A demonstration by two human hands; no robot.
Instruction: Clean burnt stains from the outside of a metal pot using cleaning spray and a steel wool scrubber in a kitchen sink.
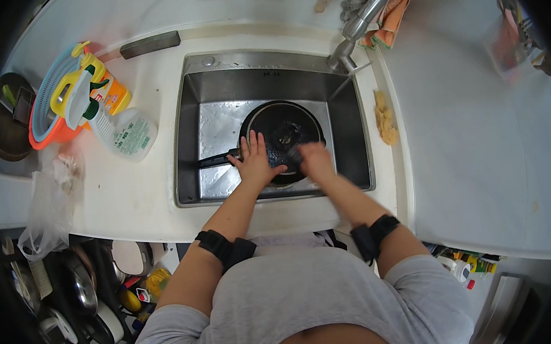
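Observation:
A black frying pan (296, 116) lies bottom up in a stainless steel sink (215, 114), its dark handle reaching left. My left hand (256, 163) is spread flat on the left side of the pan's underside, fingers apart. On the pan's right side my right hand (315, 157) is closed around a small greyish scrubber (295, 153), blurred and mostly covered by the fingers. The pan's base looks wet and darkly stained, with a pale patch near its middle.
The faucet (361, 20) rises at the sink's back right corner. A yellowish sponge or cloth (385, 118) lies right of the sink. On the left stand a white spray bottle (129, 133), a yellow detergent bottle (112, 92), nested baskets (46, 98) and a plastic bag (46, 214).

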